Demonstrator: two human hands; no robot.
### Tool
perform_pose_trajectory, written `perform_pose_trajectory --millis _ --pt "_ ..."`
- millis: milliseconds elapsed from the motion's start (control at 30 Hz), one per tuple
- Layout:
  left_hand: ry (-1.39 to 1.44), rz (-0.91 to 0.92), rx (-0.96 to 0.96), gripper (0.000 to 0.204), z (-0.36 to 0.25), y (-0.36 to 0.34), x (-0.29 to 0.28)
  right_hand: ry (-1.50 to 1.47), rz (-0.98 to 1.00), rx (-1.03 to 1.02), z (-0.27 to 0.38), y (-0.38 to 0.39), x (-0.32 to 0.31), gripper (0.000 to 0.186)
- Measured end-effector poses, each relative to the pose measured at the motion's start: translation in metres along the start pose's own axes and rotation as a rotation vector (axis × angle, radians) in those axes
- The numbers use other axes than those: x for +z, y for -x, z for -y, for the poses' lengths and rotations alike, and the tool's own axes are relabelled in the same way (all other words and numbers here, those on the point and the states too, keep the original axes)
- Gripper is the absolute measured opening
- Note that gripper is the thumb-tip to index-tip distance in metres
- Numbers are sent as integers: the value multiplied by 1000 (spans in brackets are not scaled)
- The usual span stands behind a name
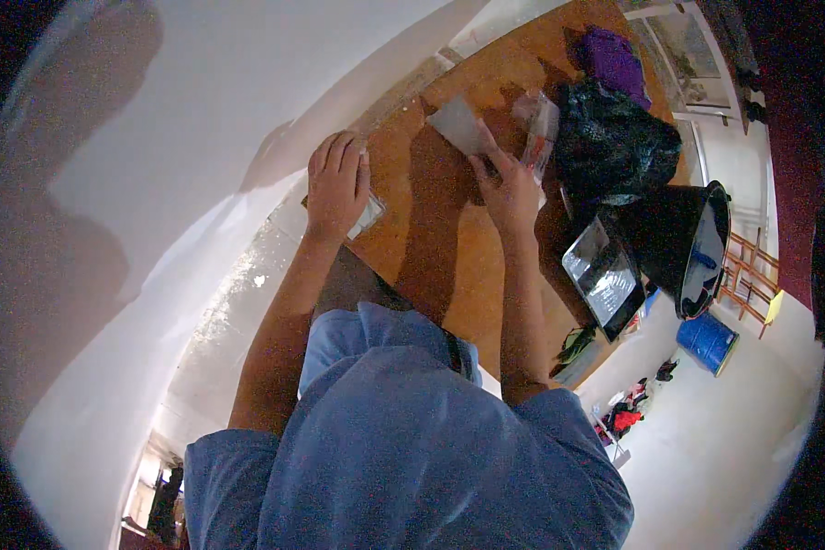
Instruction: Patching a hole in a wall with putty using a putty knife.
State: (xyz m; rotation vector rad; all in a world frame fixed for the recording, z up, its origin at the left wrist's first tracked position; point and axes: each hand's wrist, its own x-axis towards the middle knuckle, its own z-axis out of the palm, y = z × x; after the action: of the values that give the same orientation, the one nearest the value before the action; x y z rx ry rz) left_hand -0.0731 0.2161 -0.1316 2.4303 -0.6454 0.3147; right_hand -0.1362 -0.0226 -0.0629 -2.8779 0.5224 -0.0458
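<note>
At the left edge of the brown table, my left hand (pixel 337 183) has its fingers together and curled over. A whitish flat packet (pixel 369 216) sticks out beside its palm, and the rest of it is hidden under the hand. My right hand (pixel 511 191) pinches a thin grey rectangular sheet (pixel 455 123) by its near right corner, between thumb and fingers, over the table's far middle. Just right of those fingers lies a clear plastic packet (pixel 542 133) with an orange-red mark. The sheet's exact material cannot be made out.
The brown tabletop (pixel 472 284) runs along a white wall (pixel 202 119) on the left. To the right are a black plastic bag (pixel 619 142), a purple bundle (pixel 617 66), a dark-framed tablet-like screen (pixel 603 275) and a black bucket-shaped container (pixel 674 243). A blue drum (pixel 708 344) stands beyond.
</note>
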Motion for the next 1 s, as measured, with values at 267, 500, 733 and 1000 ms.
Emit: perform_pose_trajectory --millis 267,500,733,1000 --pt "4 13 -14 25 -2 -1 -3 -184 -49 -144 -1 1 -3 53" --pt "-3 34 -30 27 -3 -1 -2 -64 34 -19 -4 0 3 53" --pt "18 13 -15 26 -1 -1 0 -46 41 -25 -3 -1 -2 51" --pt "13 31 -11 27 -2 -1 -4 56 -45 -92 -2 -4 -3 51"
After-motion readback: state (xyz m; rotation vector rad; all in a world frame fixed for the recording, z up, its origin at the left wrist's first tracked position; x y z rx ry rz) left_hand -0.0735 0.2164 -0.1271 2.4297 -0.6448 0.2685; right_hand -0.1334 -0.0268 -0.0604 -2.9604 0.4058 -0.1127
